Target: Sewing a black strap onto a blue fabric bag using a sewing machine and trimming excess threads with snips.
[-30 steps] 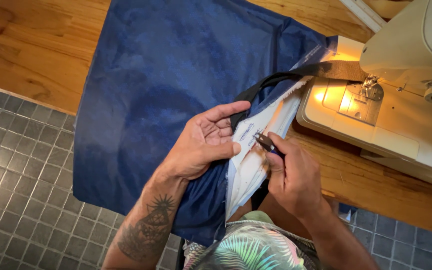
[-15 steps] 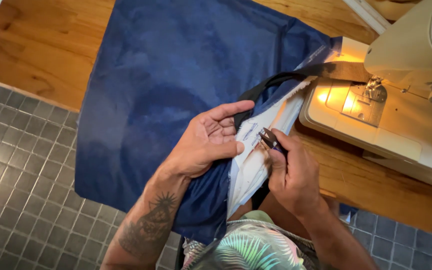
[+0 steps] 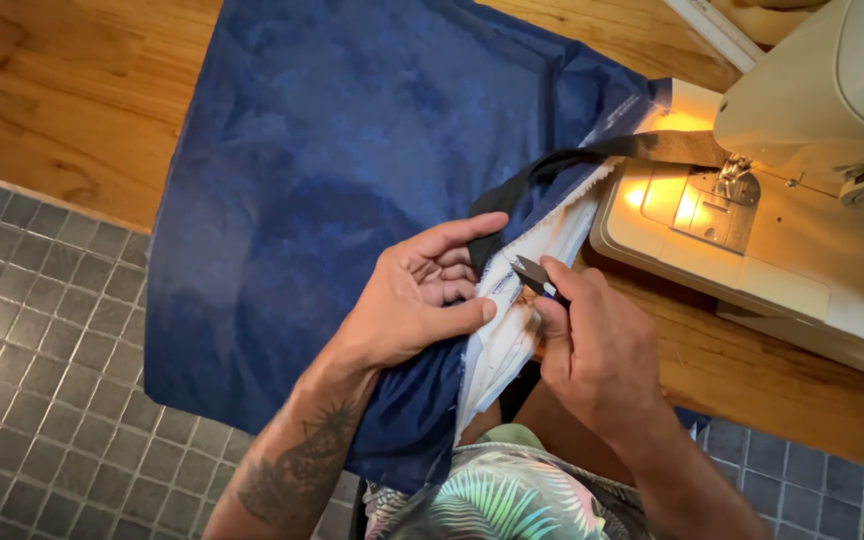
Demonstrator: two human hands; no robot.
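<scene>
Since the earlier frame, both hands have shifted only slightly along the seam, the right hand bringing the small thread snips a little closer to the left thumb. That right hand is closed around the snips, whose dark blades point up and left at the frayed white edge of the cloth; whether the blades are parted or together cannot be told. Left hand lies palm up with fingers loosely curled and thumb stretched out, pinching the blue fabric at the seam just beside the blades. This fabric spreads over the wooden tabletop and hangs off its near edge over the grey tiled floor, reaching down to the person's lap. A black strap runs from under the left fingers up to the sewing machine, which stands close on the right with its lamp lit over the needle plate, crowding the right hand's side. A leaf-print garment shows at the bottom.
</scene>
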